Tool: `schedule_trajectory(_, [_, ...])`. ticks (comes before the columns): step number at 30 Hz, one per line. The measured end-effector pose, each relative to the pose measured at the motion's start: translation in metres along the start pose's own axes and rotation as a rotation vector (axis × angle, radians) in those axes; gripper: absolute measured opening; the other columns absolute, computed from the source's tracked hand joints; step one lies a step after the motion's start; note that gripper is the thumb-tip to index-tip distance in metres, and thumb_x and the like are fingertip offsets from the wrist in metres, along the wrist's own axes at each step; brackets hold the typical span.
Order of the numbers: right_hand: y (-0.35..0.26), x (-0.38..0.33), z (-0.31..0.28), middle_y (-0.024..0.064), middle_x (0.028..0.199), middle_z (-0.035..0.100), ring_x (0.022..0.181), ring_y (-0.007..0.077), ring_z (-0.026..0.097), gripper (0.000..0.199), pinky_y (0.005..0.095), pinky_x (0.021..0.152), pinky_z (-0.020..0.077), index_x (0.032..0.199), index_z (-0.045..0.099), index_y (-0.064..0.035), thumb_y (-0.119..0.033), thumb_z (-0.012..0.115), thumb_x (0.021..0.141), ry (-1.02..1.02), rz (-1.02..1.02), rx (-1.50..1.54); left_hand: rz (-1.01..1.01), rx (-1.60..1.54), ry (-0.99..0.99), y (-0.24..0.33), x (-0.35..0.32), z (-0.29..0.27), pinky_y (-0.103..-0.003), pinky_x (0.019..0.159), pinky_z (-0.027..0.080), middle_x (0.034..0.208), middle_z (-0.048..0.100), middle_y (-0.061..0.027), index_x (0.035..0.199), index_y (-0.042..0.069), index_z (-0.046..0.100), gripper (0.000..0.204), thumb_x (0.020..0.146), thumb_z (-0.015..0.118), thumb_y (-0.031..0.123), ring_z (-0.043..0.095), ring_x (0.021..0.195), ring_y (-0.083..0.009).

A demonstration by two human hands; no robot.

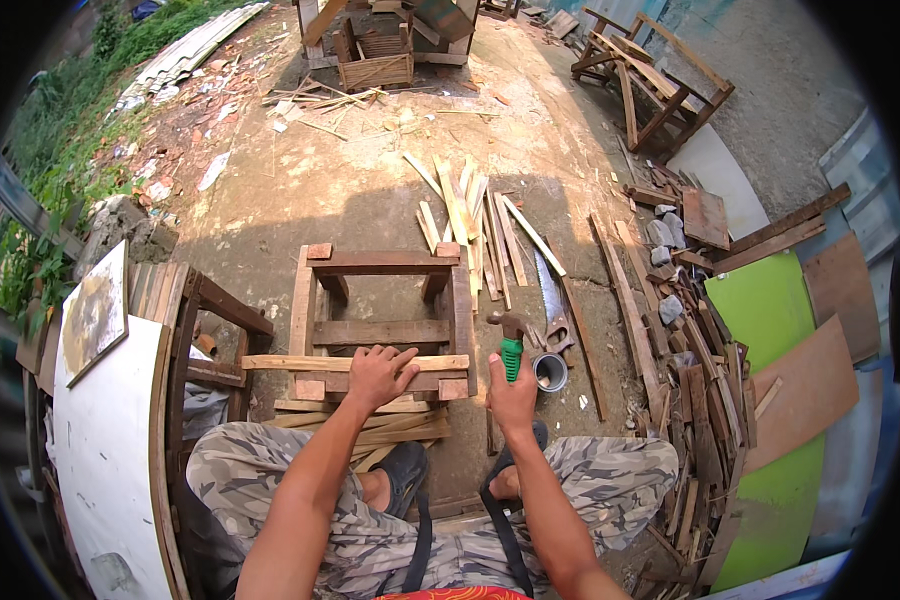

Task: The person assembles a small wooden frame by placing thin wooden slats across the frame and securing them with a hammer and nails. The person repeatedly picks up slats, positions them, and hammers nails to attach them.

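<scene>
A wooden frame [385, 262], like a small stool with four corner posts, stands on the ground before my knees. Across its near side lies a pale wooden strip [290, 362], its left end jutting past the frame. My left hand [378, 378] is over the strip, fingers bent across it and holding it against the frame. A claw hammer [511, 355] with a green grip and brown head is upright in my closed right hand [513, 400], just right of the frame. Beside the hammer stands a grey cup [550, 373] with small contents I cannot make out.
A handsaw [550, 300] lies beyond the cup, next to loose wooden strips [465, 210]. More strips [400, 430] lie by my feet. Scrap wood [700, 400] is heaped along the right. At left stands a white-topped bench [120, 440]; farther off are wooden furniture pieces [650, 80].
</scene>
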State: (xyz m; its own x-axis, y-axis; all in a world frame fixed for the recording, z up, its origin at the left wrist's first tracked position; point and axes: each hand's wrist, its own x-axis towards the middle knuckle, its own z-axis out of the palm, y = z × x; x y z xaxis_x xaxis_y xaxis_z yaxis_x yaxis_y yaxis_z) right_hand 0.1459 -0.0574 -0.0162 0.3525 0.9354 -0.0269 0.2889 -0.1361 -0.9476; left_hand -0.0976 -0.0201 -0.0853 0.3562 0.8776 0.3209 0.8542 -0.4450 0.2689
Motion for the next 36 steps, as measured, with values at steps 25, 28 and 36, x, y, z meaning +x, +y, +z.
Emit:
schedule_trajectory(25, [0.002,-0.019,0.022,0.0289,0.088,0.066,0.087,0.049,0.063,0.026,0.0532,0.074,0.0492,0.099,0.061,0.0026,-0.02,0.063,0.087,-0.245,0.013,-0.381,0.015,0.007,0.024,-0.002,0.001,0.002,-0.039,0.073,0.044,0.087,0.07,0.0001,0.114,0.026,0.074,0.032,0.092,0.062,0.046,0.065,0.083,-0.019])
schedule_trajectory(28, [0.008,-0.014,0.019,0.0302,0.085,0.065,0.087,0.0507,0.062,0.024,0.0545,0.073,0.049,0.097,0.061,0.0024,-0.019,0.063,0.087,-0.287,-0.018,-0.494,0.012,-0.008,0.0,-0.003,0.003,0.001,-0.039,0.074,0.045,0.089,0.071,-0.0006,0.114,0.025,0.074,0.033,0.092,0.061,0.047,0.065,0.085,-0.0197])
schedule_trajectory(36, [0.018,-0.008,0.011,0.0293,0.089,0.067,0.091,0.0479,0.065,0.031,0.0545,0.079,0.0499,0.104,0.059,0.0012,-0.025,0.064,0.087,-0.371,0.08,-0.661,0.046,-0.076,-0.093,-0.007,0.003,0.002,-0.042,0.081,0.049,0.094,0.071,-0.0041,0.114,0.021,0.071,0.033,0.094,0.059,0.045,0.066,0.094,-0.0245])
